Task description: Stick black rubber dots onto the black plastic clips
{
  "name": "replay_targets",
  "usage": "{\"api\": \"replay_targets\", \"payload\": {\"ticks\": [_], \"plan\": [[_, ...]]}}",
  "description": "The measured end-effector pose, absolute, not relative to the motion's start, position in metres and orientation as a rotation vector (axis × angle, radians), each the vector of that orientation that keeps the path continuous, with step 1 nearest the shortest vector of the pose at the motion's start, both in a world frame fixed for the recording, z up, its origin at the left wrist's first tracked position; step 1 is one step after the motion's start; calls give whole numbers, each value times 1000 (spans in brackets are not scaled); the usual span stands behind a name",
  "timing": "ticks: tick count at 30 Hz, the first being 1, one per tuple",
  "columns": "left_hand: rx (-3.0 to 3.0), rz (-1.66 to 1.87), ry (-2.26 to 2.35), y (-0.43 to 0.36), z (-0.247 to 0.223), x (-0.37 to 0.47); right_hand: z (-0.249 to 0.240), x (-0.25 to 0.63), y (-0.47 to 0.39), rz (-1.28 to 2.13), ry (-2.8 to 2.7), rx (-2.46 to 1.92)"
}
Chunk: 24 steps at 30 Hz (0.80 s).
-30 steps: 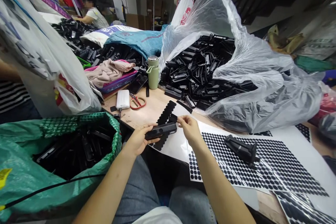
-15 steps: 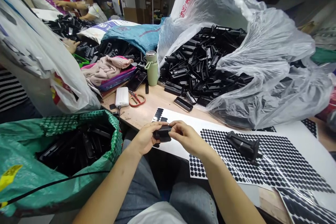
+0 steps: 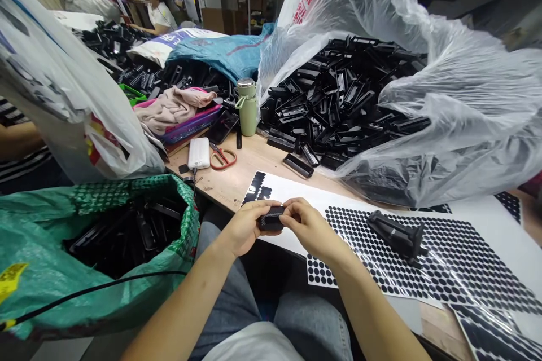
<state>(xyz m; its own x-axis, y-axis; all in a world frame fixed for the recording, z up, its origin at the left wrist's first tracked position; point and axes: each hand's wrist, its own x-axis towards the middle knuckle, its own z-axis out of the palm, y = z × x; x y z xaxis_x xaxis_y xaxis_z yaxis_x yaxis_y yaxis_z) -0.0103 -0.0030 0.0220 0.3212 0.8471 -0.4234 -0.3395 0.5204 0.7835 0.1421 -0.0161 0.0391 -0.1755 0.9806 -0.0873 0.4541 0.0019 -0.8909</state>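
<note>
The left hand's (image 3: 242, 229) fingers clamp the black part (image 3: 271, 219) by its left side, probably to steady it for the right hand (image 3: 312, 229), whose fingertips bunch at its right end; whether they pinch or merely press, I cannot tell. It sits between both sets of fingers. Left of them, a green bag (image 3: 38, 231) holds black pieces (image 3: 144, 231); beyond them, rightward, a clear bag (image 3: 474, 135) holds many more.

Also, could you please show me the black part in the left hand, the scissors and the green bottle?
Black part (image 3: 270, 219): head view, on the side facing the camera.
Scissors (image 3: 221, 153): head view, where the blades meet the handles.
Green bottle (image 3: 248, 116): head view, middle of its body.
</note>
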Motion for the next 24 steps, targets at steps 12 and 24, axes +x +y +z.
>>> {"api": "replay_targets", "payload": {"ticks": [12, 24], "plan": [[610, 854, 957, -6, 23, -7, 29, 141, -21, 1047, -1734, -1476], [645, 804, 1049, 0, 5, 0, -24, 195, -7, 572, -1521, -2003]]}}
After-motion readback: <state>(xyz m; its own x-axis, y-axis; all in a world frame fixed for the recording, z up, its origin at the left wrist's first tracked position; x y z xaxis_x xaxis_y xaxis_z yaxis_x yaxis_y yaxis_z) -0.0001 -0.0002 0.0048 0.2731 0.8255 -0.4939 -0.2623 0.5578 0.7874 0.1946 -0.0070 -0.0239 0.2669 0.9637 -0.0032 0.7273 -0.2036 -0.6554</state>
